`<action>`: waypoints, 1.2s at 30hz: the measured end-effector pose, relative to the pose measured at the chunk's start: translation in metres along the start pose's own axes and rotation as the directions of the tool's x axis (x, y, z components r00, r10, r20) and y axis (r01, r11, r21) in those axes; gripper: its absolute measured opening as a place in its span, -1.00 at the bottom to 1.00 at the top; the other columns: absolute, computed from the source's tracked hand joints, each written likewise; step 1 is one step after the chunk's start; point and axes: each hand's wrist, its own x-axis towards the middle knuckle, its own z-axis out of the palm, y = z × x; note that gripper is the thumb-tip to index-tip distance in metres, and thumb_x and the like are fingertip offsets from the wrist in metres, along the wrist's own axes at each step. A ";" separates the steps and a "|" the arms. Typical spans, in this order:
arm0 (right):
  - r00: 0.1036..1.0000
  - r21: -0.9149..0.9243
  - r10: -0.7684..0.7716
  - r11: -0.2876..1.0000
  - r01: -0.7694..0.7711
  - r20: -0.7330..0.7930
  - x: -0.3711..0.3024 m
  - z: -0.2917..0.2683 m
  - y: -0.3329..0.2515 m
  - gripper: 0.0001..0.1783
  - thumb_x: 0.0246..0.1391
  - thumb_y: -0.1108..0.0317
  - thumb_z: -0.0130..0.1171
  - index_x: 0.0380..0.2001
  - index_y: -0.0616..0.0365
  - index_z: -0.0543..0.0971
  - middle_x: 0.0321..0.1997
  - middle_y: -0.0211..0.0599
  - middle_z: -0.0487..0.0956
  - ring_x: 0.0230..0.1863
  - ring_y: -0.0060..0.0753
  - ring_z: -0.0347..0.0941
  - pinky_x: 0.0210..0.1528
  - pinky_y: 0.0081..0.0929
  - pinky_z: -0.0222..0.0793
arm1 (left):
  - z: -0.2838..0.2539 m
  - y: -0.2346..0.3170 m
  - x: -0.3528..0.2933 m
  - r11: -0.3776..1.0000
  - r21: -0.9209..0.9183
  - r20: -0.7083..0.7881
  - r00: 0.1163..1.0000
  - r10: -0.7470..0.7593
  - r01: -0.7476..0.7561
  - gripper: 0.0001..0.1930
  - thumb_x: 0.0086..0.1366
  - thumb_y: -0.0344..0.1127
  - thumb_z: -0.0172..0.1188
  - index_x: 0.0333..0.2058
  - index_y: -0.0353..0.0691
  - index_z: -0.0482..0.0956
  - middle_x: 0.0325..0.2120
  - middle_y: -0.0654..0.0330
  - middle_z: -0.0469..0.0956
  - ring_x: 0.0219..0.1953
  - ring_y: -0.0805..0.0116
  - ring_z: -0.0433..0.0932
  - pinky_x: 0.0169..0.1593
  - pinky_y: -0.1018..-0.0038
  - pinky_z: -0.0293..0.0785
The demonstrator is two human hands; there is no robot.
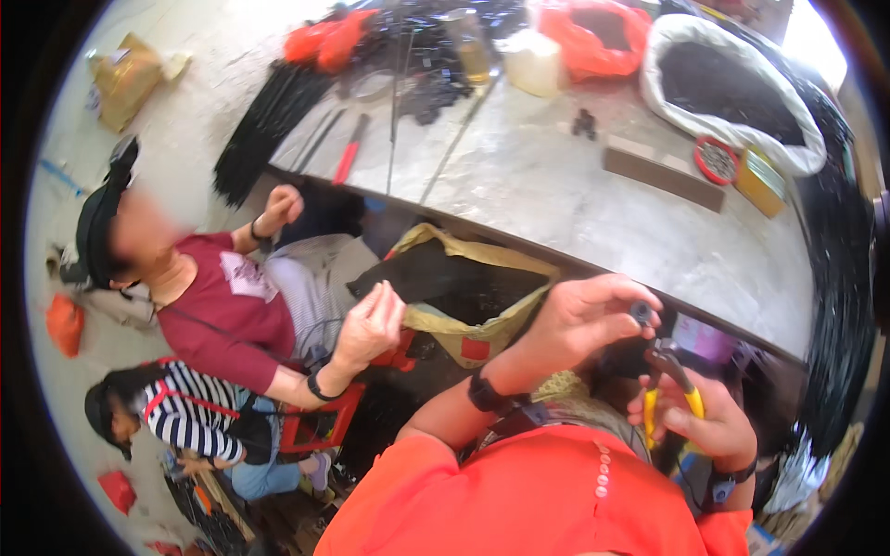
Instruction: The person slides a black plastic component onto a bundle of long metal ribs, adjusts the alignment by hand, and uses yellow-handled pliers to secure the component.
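Pinched between the thumb and fingers of my left hand (pixel 582 317) is a small dark round piece (pixel 640 312) that looks hollow at its end. Just below it, the jaws of yellow-handled pliers (pixel 667 357) point up toward the piece. My right hand (pixel 714 422) is wrapped around the handles of those pliers, which are spread somewhat apart. Whether the jaws touch the piece I cannot tell. Both hands are in front of my body, close to the near edge of the table (pixel 556 176).
On the table are a brown block (pixel 663 173), a red dish of small metal parts (pixel 715 159), a yellow box (pixel 760 183) and a white sack (pixel 816 153). An open yellowish sack (pixel 468 347) of black material stands below the edge. A co-worker in maroon (pixel 218 296) sits at left.
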 end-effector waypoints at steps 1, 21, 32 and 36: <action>1.000 -0.044 0.003 0.999 -0.003 0.007 0.001 -0.002 0.000 -0.47 0.26 0.40 0.11 0.25 0.34 0.30 0.04 -0.09 0.58 0.07 -0.37 0.51 0.02 -0.46 0.45 | 0.000 -0.002 -0.001 1.000 -0.006 -0.007 1.000 -0.012 0.012 -0.76 0.30 -0.61 0.13 -0.06 -0.51 0.54 -0.20 0.04 0.57 -0.16 0.32 0.61 0.01 0.39 0.54; 0.997 -0.106 -0.062 0.992 0.066 0.041 0.000 -0.008 0.008 -0.53 0.34 0.23 0.09 0.14 0.36 0.35 -0.05 -0.20 0.61 -0.03 -0.48 0.49 0.05 -0.48 0.39 | -0.004 -0.015 -0.003 0.990 0.077 -0.028 0.992 0.124 -0.122 -0.74 0.29 -0.48 0.20 -0.08 -0.51 0.55 -0.25 0.00 0.59 -0.21 0.24 0.62 -0.06 0.35 0.56; 0.986 0.126 -0.064 0.991 0.044 0.156 0.001 -0.008 0.014 -0.48 0.36 0.17 0.06 0.17 0.36 0.31 -0.01 0.01 0.62 -0.06 -0.35 0.61 -0.20 -0.51 0.56 | -0.005 -0.019 0.000 0.983 0.083 -0.006 0.986 0.165 -0.164 -0.70 0.32 -0.35 0.24 -0.13 -0.53 0.56 -0.27 0.02 0.59 -0.24 0.25 0.62 -0.09 0.38 0.55; 0.981 0.152 -0.045 0.988 0.016 0.188 0.005 -0.001 0.007 -0.48 0.37 0.17 0.03 0.18 0.37 0.30 -0.02 0.04 0.62 -0.06 -0.28 0.62 -0.22 -0.47 0.58 | -0.009 -0.022 -0.003 0.982 0.082 -0.003 0.985 0.170 -0.169 -0.71 0.31 -0.33 0.26 -0.15 -0.51 0.58 -0.28 0.03 0.59 -0.22 0.27 0.61 -0.11 0.41 0.53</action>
